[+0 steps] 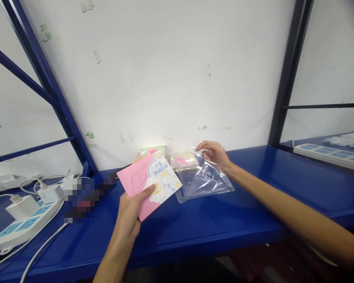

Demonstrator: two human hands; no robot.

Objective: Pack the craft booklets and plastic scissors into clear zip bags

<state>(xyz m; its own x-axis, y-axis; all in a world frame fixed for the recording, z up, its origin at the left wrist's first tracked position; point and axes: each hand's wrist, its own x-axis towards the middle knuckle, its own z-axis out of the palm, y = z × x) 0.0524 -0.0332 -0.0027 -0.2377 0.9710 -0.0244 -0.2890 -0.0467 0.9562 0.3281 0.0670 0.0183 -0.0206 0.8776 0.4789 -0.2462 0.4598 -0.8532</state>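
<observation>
Blue steel shelf (253, 208) against a scuffed white wall (153, 70) here. Left hand (128, 214) has a firm grip on a pink craft pack (149, 184), thumb on top, held tilted with its long edge angled up just beside a clear plastic bag (202, 177). Right hand (214, 154) is half-curled, pinching the bag's top edge. Power strip (23, 226) sits well left of the bag.

Left hand (127, 214) holds a pink paper packet (149, 184), right hand (214, 154) a plastic bag (202, 181).
</observation>
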